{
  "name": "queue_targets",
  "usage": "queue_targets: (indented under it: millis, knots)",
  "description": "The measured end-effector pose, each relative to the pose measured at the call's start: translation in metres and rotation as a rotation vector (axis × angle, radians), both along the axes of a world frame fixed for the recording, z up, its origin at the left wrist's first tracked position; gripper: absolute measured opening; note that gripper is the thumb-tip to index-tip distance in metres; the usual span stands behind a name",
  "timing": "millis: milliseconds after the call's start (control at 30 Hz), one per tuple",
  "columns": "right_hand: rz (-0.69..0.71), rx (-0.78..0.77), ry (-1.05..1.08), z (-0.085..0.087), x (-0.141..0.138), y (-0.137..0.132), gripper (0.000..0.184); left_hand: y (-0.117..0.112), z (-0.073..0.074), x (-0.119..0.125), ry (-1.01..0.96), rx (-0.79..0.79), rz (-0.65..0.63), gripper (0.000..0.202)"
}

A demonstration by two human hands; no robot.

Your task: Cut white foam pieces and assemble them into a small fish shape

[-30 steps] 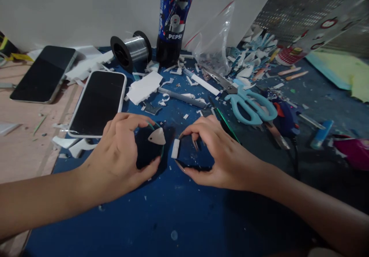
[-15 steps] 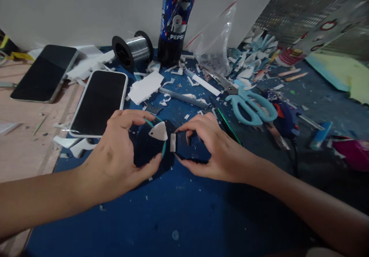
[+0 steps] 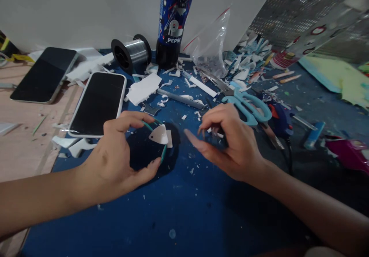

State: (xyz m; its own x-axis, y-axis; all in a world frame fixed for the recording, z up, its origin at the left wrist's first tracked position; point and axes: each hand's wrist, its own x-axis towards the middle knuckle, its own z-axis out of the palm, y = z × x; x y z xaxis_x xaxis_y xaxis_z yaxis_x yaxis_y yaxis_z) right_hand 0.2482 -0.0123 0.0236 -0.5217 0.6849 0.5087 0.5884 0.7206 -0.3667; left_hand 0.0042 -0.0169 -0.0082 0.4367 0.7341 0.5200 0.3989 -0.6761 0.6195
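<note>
My left hand (image 3: 115, 153) pinches a thin teal ring (image 3: 163, 155) between thumb and fingers, just above the blue tabletop. On the ring's right side sits a small white triangular piece (image 3: 159, 135) with a black dot, like a little animal head. A small white rectangular piece (image 3: 170, 138) shows right behind its edge; whether the two are joined I cannot tell. To the right, my right hand (image 3: 227, 141) hovers with thumb and fingers apart and nothing visible in them, its fingertips slightly blurred.
Blue-handled scissors (image 3: 249, 105) lie beyond my right hand, near a blue glue gun (image 3: 281, 118). Two phones, one of them white-edged (image 3: 98, 103), are at left. A wire spool (image 3: 131, 53), Pepsi bottle (image 3: 174, 26), plastic bag (image 3: 211, 49) and foam scraps (image 3: 144, 88) line the back.
My right hand has let go of the small white rectangular piece and drawn away to the right. That piece now sits against the white triangle. My left hand keeps its hold.
</note>
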Motion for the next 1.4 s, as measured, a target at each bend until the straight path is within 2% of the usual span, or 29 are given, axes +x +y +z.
queue_targets:
  millis: [100, 200, 367, 500, 733, 900, 1067, 1267, 1400]
  knots:
    - [-0.095, 0.09, 0.034, 0.003, -0.002, -0.003, 0.015, 0.0, 0.0, 0.001, -0.015, 0.044, -0.07, 0.052]
    - [-0.077, 0.015, -0.019, 0.005, -0.004, -0.006, 0.021, 0.002, 0.001, 0.002, -0.053, 0.087, -0.106, 0.055]
    - [0.007, -0.375, 0.056, 0.002, -0.009, -0.01, 0.04, 0.004, 0.001, 0.002, -0.052, 0.128, -0.115, 0.055]
    - [-0.022, -0.678, 0.106, 0.001, -0.014, -0.012, 0.044, 0.003, 0.001, 0.002, -0.049, 0.124, -0.106, 0.055]
    - [-0.054, -0.948, 0.29, 0.0, -0.018, -0.012, 0.041, 0.001, -0.003, 0.002, -0.062, 0.043, -0.071, 0.054]
    - [-0.091, -0.933, 0.283, -0.003, -0.018, -0.01, 0.038, 0.002, -0.001, 0.0, 0.009, 0.074, -0.057, 0.057]
    - [-0.108, -0.891, 0.215, -0.006, -0.017, -0.008, 0.04, -0.002, 0.001, -0.002, 0.056, -0.01, -0.005, 0.052]
    - [-0.13, -0.879, 0.159, -0.008, -0.02, -0.008, 0.036, -0.001, -0.004, -0.004, 0.104, -0.085, 0.051, 0.05]
    - [-0.127, -0.835, 0.144, -0.008, -0.022, -0.006, 0.032, 0.0, -0.006, -0.007, 0.126, -0.138, 0.039, 0.058]
